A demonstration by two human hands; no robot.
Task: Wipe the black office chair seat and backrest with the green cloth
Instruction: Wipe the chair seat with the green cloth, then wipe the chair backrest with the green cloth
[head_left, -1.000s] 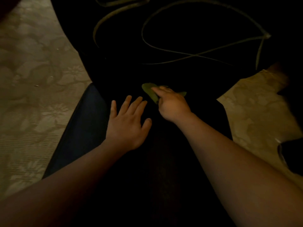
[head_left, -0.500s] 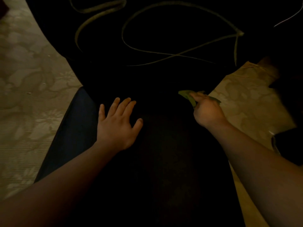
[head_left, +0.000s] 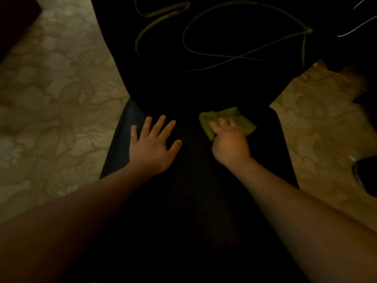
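Observation:
The black office chair seat (head_left: 193, 201) fills the middle of the head view, and its black backrest (head_left: 204, 88) rises at the top. My left hand (head_left: 151, 148) rests flat on the seat's left rear part with fingers spread. My right hand (head_left: 230, 146) holds the green cloth (head_left: 242, 121) and presses it onto the rear right of the seat, just below the backrest. Part of the cloth is hidden under my fingers.
Thin pale cables (head_left: 224, 56) loop across the dark area of the backrest. Beige patterned carpet (head_left: 51, 99) lies on both sides of the chair. A dark object (head_left: 367, 176) sits on the floor at the right edge.
My right hand swept the cloth from the seat's middle out to its right edge, then came back a little to the left. My left hand stayed flat on the seat.

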